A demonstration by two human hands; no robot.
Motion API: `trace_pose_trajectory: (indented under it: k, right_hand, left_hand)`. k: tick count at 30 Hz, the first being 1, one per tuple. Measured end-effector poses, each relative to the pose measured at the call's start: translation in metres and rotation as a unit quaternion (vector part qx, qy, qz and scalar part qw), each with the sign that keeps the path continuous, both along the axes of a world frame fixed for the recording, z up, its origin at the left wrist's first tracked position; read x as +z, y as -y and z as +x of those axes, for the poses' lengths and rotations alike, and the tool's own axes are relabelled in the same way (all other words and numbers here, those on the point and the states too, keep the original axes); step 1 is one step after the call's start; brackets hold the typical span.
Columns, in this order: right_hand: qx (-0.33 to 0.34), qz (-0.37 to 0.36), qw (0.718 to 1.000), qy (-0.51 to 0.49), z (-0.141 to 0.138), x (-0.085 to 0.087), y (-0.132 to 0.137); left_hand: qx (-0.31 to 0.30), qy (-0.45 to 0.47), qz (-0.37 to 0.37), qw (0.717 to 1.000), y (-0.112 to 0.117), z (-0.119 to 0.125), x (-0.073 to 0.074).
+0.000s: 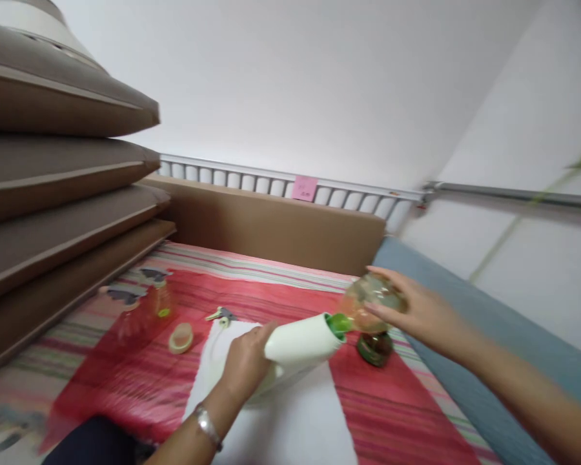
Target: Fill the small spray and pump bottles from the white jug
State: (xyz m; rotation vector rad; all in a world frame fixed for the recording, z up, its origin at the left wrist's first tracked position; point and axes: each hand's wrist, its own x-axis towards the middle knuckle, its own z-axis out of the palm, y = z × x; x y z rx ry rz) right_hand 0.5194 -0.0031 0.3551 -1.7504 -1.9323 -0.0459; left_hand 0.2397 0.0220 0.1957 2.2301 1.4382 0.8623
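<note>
My left hand (244, 361) is closed around a pale green bottle (303, 342), tipped on its side so that its green spout (339, 323) points right. That spout meets a clear round glass vessel (374, 302), which my right hand (416, 313) grips from the right side. Below the vessel stands a small dark green jar or base (375, 347). A white cloth (290, 413) lies under the bottle on the red striped mat (401, 420).
Two clear spray bottles (148, 303) stand at the left of the mat, with a pale round lid (181, 337) and keys (221, 316) nearby. Brown cushions (53, 194) are stacked at the left. A brown board (271, 226) and radiator (281, 184) lie behind, a grey-blue surface (489, 342) to the right.
</note>
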Motion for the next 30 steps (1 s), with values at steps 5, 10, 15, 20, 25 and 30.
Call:
trace_pose_trajectory:
  k: [5, 10, 15, 20, 25, 30]
  right_hand:
    - [0.020, -0.010, 1.000, -0.009, -0.004, 0.006, 0.005]
    - [0.028, -0.010, 0.999, -0.018, -0.004, 0.008, 0.011]
    - [0.027, -0.001, 0.999, -0.033, -0.003, 0.005, 0.010]
    - [0.020, 0.008, 0.992, -0.127, 0.006, 0.002, 0.011]
    - [-0.045, 0.035, 0.874, -0.482, 0.034, -0.040, 0.019]
    - [-0.065, 0.032, 0.695, -0.715, 0.044, -0.117, 0.047]
  left_hand:
    - [0.007, -0.007, 0.008, 1.000, -0.007, -0.003, -0.010]
    - [0.017, -0.027, 0.004, 0.999, -0.009, -0.005, -0.015]
    - [0.016, -0.025, 0.014, 0.999, -0.009, -0.005, -0.017]
    - [0.020, 0.010, 0.033, 0.999, -0.005, -0.004, -0.016]
    - [0.016, 0.129, 0.037, 0.991, -0.010, -0.020, -0.024]
    - [0.085, 0.334, 0.055, 0.937, -0.032, -0.041, -0.030]
